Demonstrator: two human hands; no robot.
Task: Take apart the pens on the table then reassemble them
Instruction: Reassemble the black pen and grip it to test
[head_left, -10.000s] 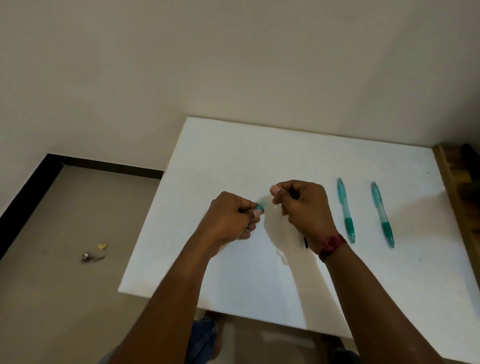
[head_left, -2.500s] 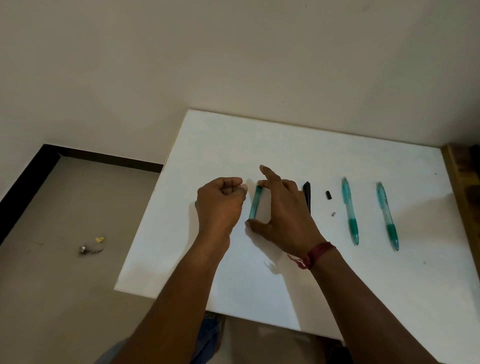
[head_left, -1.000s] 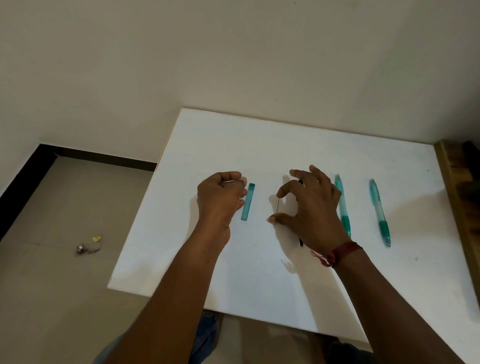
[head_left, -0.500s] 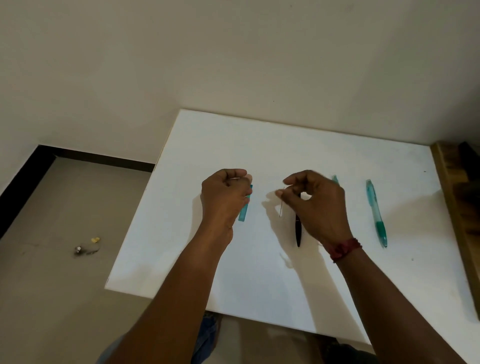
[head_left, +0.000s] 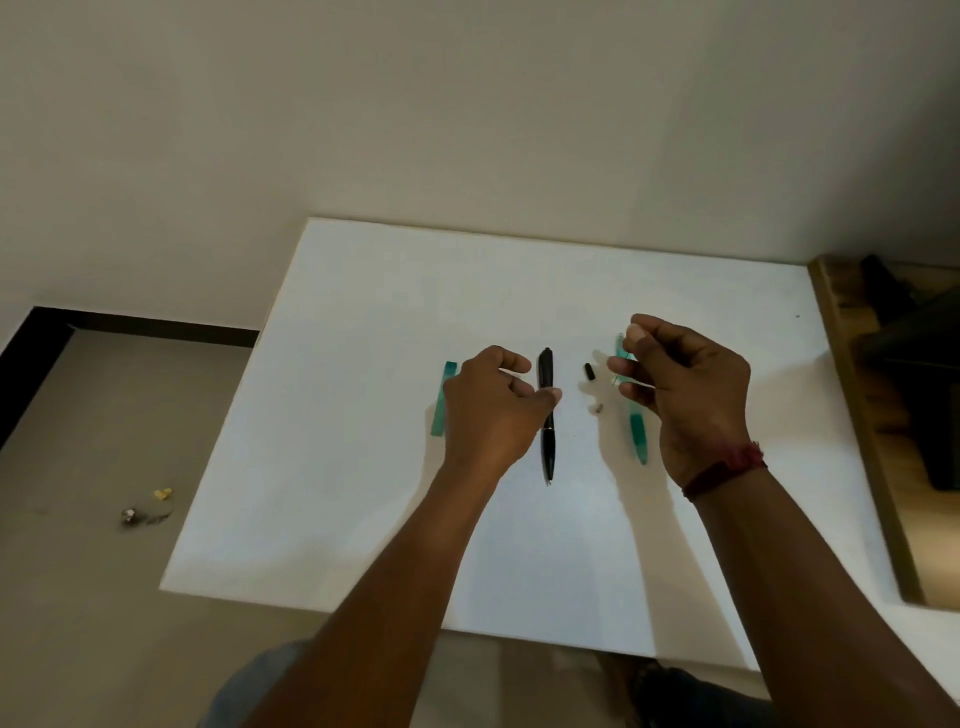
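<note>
White tabletop (head_left: 363, 467) against a plain wall carries one pen in pieces. Its black front section (head_left: 546, 415) lies in the middle, running from 12 to 6 o'clock.

The left hand (head_left: 493, 410), beside the teal barrel half a second ago, has crossed over to the black section. Its fingers are loosely curled and its thumb tip lies over the section. I cannot tell whether the grip has closed on it.

The right hand (head_left: 685, 395) has gone from above that section out to 3 o'clock and risen. Its grip is pinched together on a thin refill (head_left: 622, 370), which is barely visible.

That move uncovers two small parts. I judge the taking-apart of this pen finished and its rebuilding about to begin, refill into black section.

Counted:
- One teal barrel (head_left: 444, 397), at 9 o'clock of the black section.
- One black section.
- One small black cap (head_left: 589, 370), at 2 o'clock.
- One tiny grey piece (head_left: 597, 408), at 3 o'clock.
- One refill.
- One whole teal pen (head_left: 638, 431), partly behind the right hand. The second whole pen seen earlier is now out of sight.

Two scraps (head_left: 145, 506) lie on the floor at 8 o'clock, and wooden furniture (head_left: 857, 415) borders the tabletop at 3 o'clock.
</note>
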